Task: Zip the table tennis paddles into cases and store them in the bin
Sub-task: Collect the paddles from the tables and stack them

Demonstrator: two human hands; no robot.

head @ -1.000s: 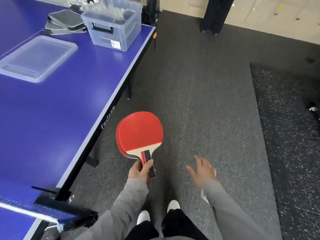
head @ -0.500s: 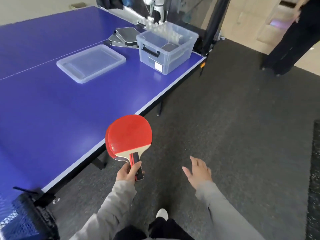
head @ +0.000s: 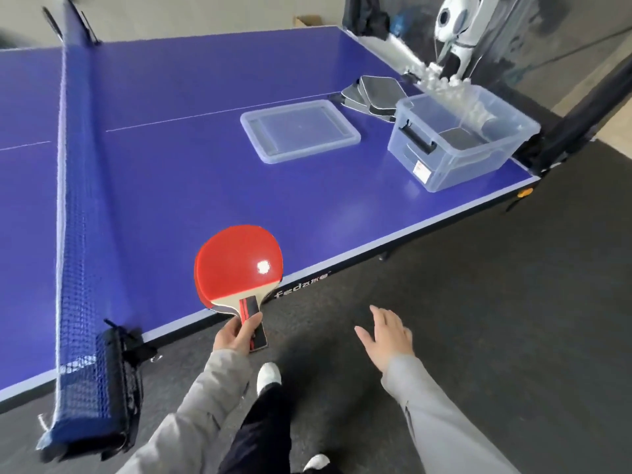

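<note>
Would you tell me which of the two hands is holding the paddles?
The left hand grips the red paddles by their handles; the right hand is open and empty.

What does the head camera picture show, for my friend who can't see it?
A person's left hand holds red paddles by the handle at the edge of a blue table tennis table, while the right hand hangs open and empty. Farther along the table sit a clear bin, its lid lying flat, and grey paddle cases.
</note>
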